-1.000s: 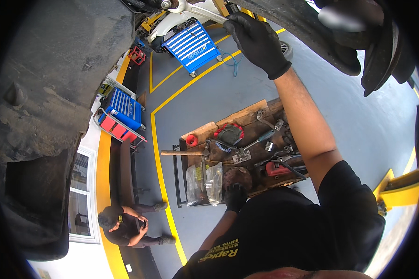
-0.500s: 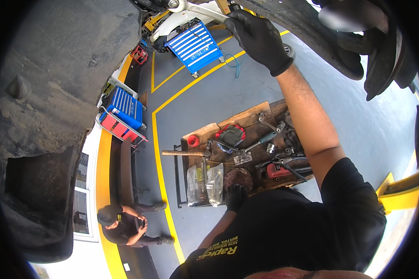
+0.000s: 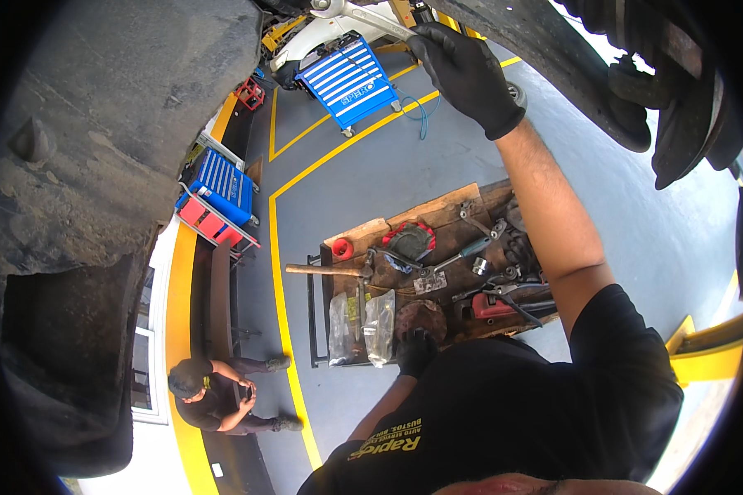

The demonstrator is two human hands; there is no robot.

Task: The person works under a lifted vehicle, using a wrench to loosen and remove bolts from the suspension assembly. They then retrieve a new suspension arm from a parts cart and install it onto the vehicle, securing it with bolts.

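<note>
The gloved right hand [image 3: 470, 81] is holding up an open-end wrench [image 3: 377, 20], fingers curling tightly around its handle. Lower down, the gloved left hand [image 3: 417, 355] is touching a rusty round part [image 3: 422, 313] on the desk [image 3: 440, 204]; whether its fingers are gripping, I cannot tell. A hammer [image 3: 326, 270] is jutting past the desk's left edge. Farther off, a blue tool cabinet [image 3: 351, 82] is standing.

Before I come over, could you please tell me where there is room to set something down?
Grey floor lies bare between the yellow line and the table. Its wood strip beyond the red-edged cloth looks mostly bare. It is crowded around the red tool, plastic bags and your left hand.
</note>
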